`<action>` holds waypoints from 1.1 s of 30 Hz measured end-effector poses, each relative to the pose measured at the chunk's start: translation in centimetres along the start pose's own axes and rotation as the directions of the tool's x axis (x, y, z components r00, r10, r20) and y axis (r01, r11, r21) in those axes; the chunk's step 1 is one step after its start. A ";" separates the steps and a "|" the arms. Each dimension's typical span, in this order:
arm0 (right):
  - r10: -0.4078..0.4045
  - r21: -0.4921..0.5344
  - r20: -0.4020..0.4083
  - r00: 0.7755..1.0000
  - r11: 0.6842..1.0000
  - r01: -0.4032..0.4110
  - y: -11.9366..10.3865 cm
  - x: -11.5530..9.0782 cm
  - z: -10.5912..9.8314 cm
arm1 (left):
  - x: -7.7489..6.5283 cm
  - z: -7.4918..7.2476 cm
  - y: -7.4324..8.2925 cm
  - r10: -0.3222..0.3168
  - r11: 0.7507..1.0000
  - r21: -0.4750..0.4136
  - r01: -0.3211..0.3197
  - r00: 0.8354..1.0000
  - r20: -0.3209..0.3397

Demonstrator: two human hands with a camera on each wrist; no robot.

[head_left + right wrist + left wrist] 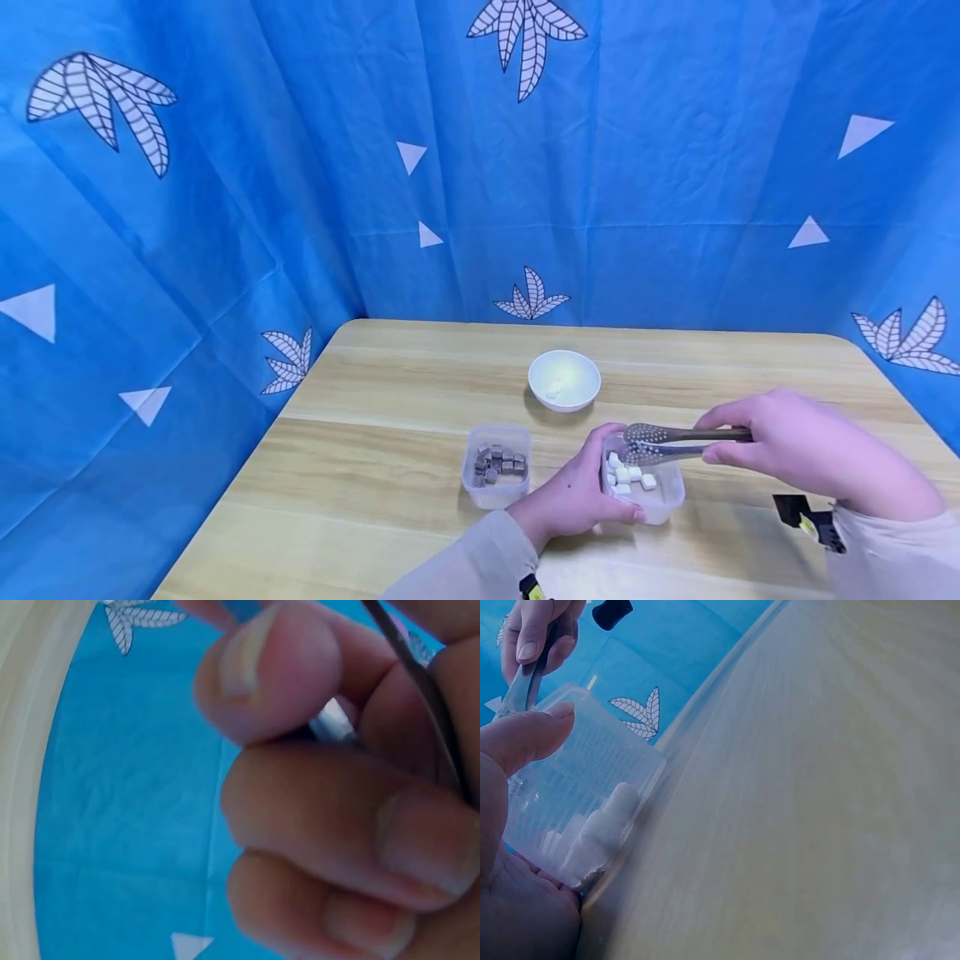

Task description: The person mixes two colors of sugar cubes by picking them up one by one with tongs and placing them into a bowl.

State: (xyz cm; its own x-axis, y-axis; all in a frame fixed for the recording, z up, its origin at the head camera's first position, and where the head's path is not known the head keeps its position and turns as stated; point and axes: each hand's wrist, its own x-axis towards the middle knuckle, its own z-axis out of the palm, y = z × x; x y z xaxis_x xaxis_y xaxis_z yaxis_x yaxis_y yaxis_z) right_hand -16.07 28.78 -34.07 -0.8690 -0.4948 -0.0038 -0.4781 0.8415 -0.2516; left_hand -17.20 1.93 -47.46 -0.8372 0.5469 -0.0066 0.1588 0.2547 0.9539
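Observation:
My left hand (pixel 573 496) grips the left side of a clear plastic container (pixel 663 500), thumb at the front and fingers round the back. Several white cubes (pixel 622 475) lie inside it; in the left wrist view they show through the wall. My right hand (pixel 795 442) holds metal tongs (pixel 678 435) with perforated ends, pointing left over the container. The tong ends stand a little apart, and I cannot tell whether anything is between them. In the right wrist view the curled fingers (pixel 322 802) surround the tong handle (pixel 420 682).
Left of my left hand stands another clear container (pixel 497 498) with several dark brown cubes (pixel 498 462). Behind both containers sits a white bowl (pixel 564 403) with something small and white inside. A blue patterned curtain (pixel 480 192) hangs along the back and left of the wooden table (pixel 360 475).

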 end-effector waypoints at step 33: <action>-0.136 0.007 -0.053 0.989 0.991 0.136 -0.3 1.3 1.1 | 0.2 -0.2 -0.1 0.017 1.000 -0.008 -0.017 1.000 0.016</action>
State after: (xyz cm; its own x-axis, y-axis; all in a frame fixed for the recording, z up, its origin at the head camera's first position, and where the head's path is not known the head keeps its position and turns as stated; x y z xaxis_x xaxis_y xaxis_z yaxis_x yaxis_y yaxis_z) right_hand -16.88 27.61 -35.08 -0.8015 -0.5923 0.0822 -0.5913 0.7646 -0.2564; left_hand -17.46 1.83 -47.53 -0.8258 0.5640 0.0051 0.1688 0.2385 0.9563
